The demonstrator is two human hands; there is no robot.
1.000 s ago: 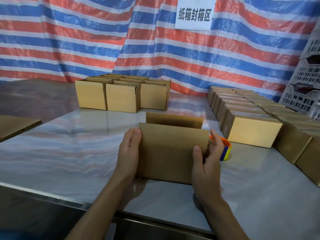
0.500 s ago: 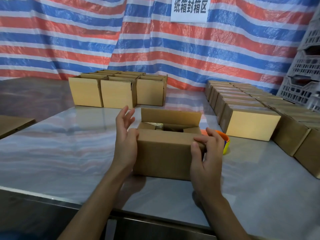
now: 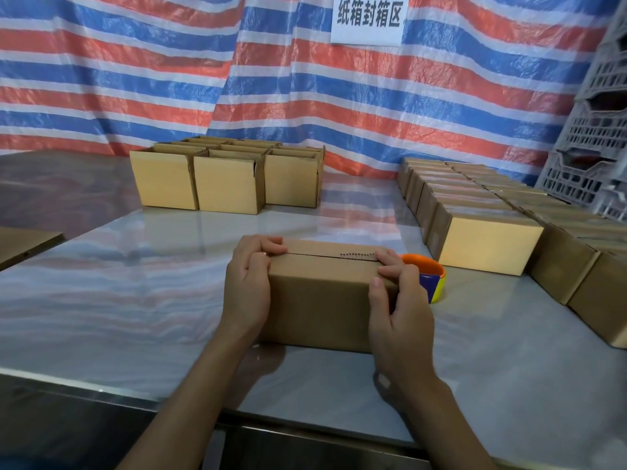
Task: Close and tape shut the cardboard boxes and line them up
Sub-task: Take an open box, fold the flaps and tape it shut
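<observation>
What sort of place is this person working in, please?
Likely a carton-sealing station: the wall sign reads "carton sealing area" in Chinese, rows of closed boxes line the table, and a tape roll sits beside the near box.

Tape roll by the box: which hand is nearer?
Right. The right hand grips the right end of the box, just in front of the tape roll. The left hand grips its left end, with the whole box between.
</observation>
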